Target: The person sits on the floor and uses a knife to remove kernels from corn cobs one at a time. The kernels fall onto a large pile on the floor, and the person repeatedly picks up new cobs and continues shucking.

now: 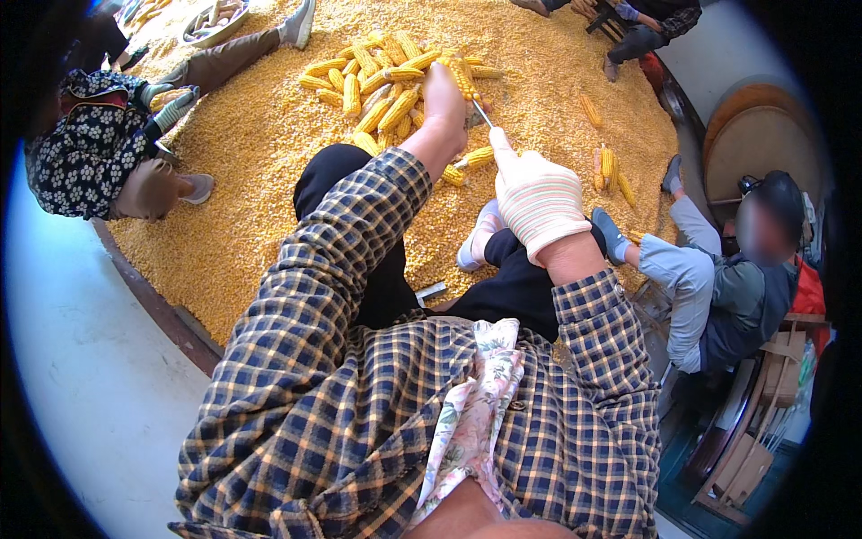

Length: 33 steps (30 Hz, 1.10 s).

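My bare left hand point(444, 101) grips a yellow ear of corn point(460, 75) near the top centre, above a pile of husked ears point(387, 91). In my gloved right hand point(535, 192), a thin metal rod-like tool point(482, 114) points up and left, its far end at the lower end of the held ear. The striped knit glove covers the back of the hand. More ears lie below the hands, among them one point(479, 157) just left of the glove. Loose kernels point(256, 175) spread thickly all around. The tool's handle is hidden in my grip.
A person in a floral jacket point(87, 151) sits at left, gloved hands on a cob. Another person point(731, 290) sits at right, and a third point(650, 27) at the upper right. A metal basin point(215, 30) of cobs stands top left. Several ears point(608, 168) lie on the kernels at right.
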{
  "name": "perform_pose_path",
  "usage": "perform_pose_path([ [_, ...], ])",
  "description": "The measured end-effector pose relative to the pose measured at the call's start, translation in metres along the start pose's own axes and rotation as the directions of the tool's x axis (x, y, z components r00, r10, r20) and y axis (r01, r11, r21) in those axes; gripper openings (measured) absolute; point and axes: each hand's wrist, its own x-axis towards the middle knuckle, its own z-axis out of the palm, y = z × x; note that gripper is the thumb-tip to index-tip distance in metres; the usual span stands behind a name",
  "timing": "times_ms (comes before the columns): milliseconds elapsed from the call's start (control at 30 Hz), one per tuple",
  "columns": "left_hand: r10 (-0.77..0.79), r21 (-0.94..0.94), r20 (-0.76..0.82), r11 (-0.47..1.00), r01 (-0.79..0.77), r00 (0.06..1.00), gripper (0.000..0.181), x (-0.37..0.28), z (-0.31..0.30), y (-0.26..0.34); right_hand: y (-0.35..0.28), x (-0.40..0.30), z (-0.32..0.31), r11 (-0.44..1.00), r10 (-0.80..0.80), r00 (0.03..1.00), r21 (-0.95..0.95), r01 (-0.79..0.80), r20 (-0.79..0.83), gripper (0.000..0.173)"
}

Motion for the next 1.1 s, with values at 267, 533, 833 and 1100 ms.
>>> perform_pose_path([
  [267,0.105,0.035,-0.032,0.994,-0.104,0.994,0.05,0.031,-0.008,-0.012,0.001,0.011,0.028,0.377,0.258,0.966,0.92,-0.112,0.012,0.037],
  [533,0.069,-0.024,0.023,0.997,-0.068,0.997,0.051,0.01,0.002,-0.001,0.005,0.017,0.017,0.941,0.03,0.989,0.337,0.021,-0.146,0.046],
  [833,0.03,-0.003,-0.051,1.0,-0.03,0.998,0.053,0.001,0.003,0.005,0.011,0.022,0.017,0.854,0.05,0.989,0.519,0.03,-0.141,0.044],
  [1100,-0.012,-0.107,0.105,0.994,0.023,0.994,0.053,0.0,0.006,0.01,-0.011,0.011,0.011,-0.613,0.062,0.937,0.754,-0.236,0.344,0.039],
])
